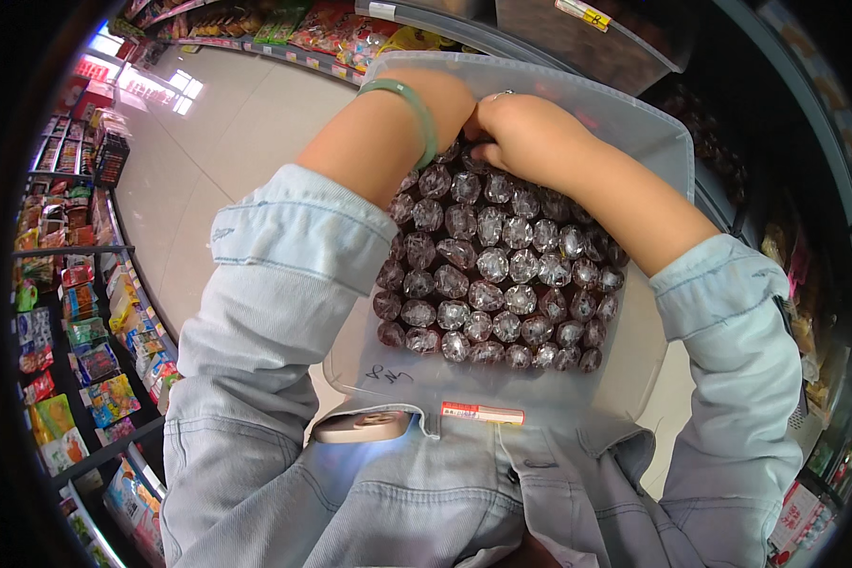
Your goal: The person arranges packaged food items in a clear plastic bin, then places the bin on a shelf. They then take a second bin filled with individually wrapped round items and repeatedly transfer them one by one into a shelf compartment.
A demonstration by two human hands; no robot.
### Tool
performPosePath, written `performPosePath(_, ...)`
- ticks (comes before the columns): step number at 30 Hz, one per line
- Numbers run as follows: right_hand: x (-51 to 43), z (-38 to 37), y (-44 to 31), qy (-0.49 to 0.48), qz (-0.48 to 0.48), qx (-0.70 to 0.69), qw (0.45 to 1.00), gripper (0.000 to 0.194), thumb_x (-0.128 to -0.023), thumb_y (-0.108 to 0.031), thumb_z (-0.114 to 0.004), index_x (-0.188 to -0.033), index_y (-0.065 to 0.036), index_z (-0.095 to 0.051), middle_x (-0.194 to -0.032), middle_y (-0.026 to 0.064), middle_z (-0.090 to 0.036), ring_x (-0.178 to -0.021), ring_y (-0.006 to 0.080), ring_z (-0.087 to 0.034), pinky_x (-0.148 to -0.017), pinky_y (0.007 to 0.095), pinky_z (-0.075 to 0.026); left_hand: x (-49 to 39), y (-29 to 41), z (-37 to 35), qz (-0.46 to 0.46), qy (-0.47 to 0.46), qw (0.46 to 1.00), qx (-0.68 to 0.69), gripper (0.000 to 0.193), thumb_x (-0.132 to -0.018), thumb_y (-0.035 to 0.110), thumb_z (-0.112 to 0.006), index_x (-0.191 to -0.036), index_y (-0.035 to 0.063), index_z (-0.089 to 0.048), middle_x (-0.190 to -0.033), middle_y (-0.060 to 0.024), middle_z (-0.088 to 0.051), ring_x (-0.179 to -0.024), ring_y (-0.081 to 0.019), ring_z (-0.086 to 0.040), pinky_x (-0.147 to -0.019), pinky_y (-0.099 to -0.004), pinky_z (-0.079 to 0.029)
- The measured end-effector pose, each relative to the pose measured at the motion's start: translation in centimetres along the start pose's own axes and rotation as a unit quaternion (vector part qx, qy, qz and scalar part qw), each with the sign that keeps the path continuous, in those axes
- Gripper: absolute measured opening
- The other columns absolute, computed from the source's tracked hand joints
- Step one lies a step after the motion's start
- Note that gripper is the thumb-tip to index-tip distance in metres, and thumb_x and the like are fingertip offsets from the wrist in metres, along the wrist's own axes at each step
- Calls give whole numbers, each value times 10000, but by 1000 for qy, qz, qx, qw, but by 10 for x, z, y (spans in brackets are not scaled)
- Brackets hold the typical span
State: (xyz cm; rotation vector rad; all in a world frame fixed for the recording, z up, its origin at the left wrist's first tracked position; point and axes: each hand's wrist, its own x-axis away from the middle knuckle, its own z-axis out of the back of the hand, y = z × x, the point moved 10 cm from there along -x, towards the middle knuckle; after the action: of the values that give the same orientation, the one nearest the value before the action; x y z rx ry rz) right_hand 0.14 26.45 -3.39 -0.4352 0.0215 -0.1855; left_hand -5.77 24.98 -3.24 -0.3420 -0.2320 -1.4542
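A translucent plastic bin (511, 387) stands right in front of me. Inside it, individually wrapped dark round pieces (500, 266) in clear crinkled film form neat rows. My left hand (454, 99) reaches to the far end of the bin, below a green bangle on the wrist; its fingers are hidden. Beside it, my right hand (522, 135) bends down over the far rows, with its thumb and curled fingers at a wrapped piece. The two hands meet or nearly meet. Whether either one grips a piece is hidden.
Shelves of packaged snacks (89, 334) line the left, across a tiled floor (177, 163). More bagged goods (341, 32) are at the back. Another bin (582, 42) sits on the shelf beyond mine. A phone (362, 426) sticks out of my jacket pocket.
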Motion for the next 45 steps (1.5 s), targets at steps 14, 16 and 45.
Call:
performPosePath(14, 15, 10, -4, 111, 4, 70, 991, 234, -758, -92, -745, -972, -16, -689, -1030, 182, -712, -984, 392, -693, -855, 478, -573, 2, 11, 9, 10, 9, 1000, 20, 247, -778, 132, -740, -1019, 96, -778, -1040, -164, -752, -1014, -367, -704, -885, -450, -566)
performPosePath(16, 18, 17, -8, 128, 10, 73, 989, 229, -754, -86, -739, -968, -20, -690, -1020, 177, -717, -974, 389, -698, -849, 478, -575, 6, 13, 16, -3, 25, 999, 24, 247, -778, 129, -734, -1019, 93, -770, -1036, -166, -751, -1009, -369, -704, -876, -452, -565)
performPosePath(45, 321, 158, 127, 544, -264, -132, 785, 303, -793, 57, -701, -1091, 8, -678, -924, 13, -680, -719, 34, -575, -700, 187, -520, 54, 16, 55, -121, 261, 926, 245, 252, -711, 43, -772, -926, 103, -654, -595, -45, -523, -569, -229, -551, -536, -371, -416)
